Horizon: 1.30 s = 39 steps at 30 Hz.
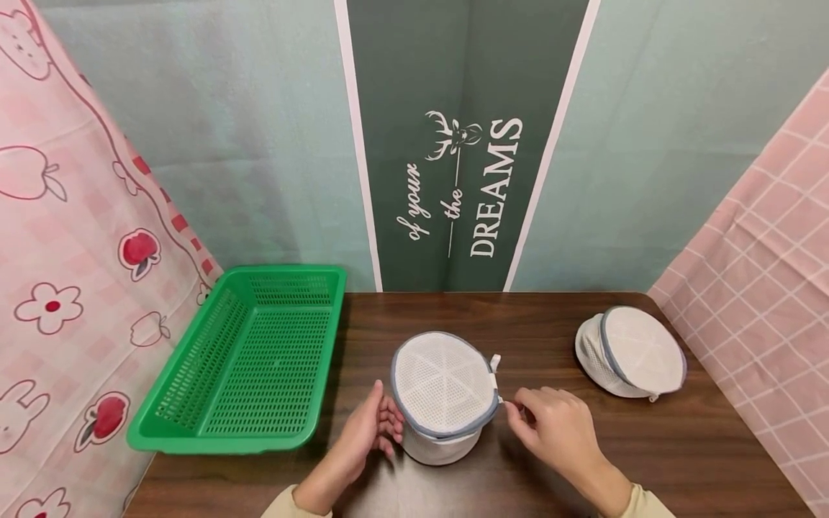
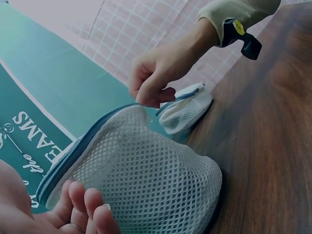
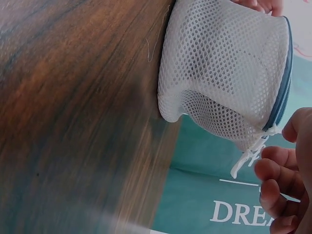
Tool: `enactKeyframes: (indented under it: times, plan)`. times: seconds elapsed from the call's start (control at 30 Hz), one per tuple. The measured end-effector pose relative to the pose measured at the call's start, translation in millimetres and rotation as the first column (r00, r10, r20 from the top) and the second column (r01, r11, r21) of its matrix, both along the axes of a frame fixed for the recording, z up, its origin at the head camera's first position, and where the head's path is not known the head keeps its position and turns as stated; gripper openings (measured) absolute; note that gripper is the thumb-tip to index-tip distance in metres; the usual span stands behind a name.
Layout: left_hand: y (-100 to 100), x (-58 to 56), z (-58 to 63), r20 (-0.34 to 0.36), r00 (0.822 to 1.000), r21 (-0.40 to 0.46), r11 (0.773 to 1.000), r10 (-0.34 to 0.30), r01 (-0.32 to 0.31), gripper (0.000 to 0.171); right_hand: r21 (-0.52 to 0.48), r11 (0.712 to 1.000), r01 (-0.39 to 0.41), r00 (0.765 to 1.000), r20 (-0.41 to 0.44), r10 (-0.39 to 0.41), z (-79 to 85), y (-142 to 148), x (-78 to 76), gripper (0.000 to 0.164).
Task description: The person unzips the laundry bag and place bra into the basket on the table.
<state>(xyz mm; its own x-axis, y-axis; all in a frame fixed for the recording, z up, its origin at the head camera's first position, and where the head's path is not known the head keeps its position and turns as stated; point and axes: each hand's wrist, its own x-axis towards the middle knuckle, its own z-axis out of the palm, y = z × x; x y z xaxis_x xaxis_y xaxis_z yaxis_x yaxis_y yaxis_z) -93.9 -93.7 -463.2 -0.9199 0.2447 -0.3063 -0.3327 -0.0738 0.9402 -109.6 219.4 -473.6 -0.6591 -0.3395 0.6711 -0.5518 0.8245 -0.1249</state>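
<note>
A round white mesh laundry bag [image 1: 443, 385] with a grey-blue zipper rim stands upright on the table, its lid facing up. My left hand [image 1: 372, 424] is at its left side, with loosely bent fingertips against the mesh; the left wrist view shows those fingers [image 2: 92, 202] in front of the bag wall. On the other side my right hand [image 1: 557, 428] pinches the small zipper pull [image 3: 274, 129] at the rim between thumb and fingers. A white fabric loop [image 1: 495, 362] sticks out beside it.
A second white mesh bag [image 1: 644, 349] leans tilted at the table's right rear. To the left stands a green perforated plastic basket [image 1: 314, 424]. The brown wooden table [image 1: 518, 316] meets a printed green curtain at the back and pink cloths at both sides.
</note>
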Motion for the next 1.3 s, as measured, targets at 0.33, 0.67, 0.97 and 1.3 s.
enactKeyframes:
  times: [0.33,0.67,0.97,1.3]
  plan:
    - [0.3,-7.4,-2.2,-0.017,0.999,0.018,0.999,0.048,-0.048,0.03,-0.02,1.0,-0.002,0.999,-0.043,0.001,12.3,-4.9,-2.6,0.027]
    - [4.2,-8.1,-2.9,-0.043,0.998,0.025,0.998,0.051,-0.05,0.023,-0.042,0.994,-0.097,0.986,-0.143,0.09,24.0,-25.4,-6.1,0.021]
    - [4.4,-9.4,-1.0,-0.053,0.998,0.022,0.999,0.043,-0.042,0.028,0.01,0.981,-0.195,0.975,-0.102,0.195,35.5,-50.8,-5.4,0.023]
    - [5.5,-10.8,-0.1,-0.052,0.997,0.032,0.998,0.065,-0.063,0.031,0.091,0.958,-0.271,0.959,-0.061,0.277,40.4,-83.9,-5.7,0.035]
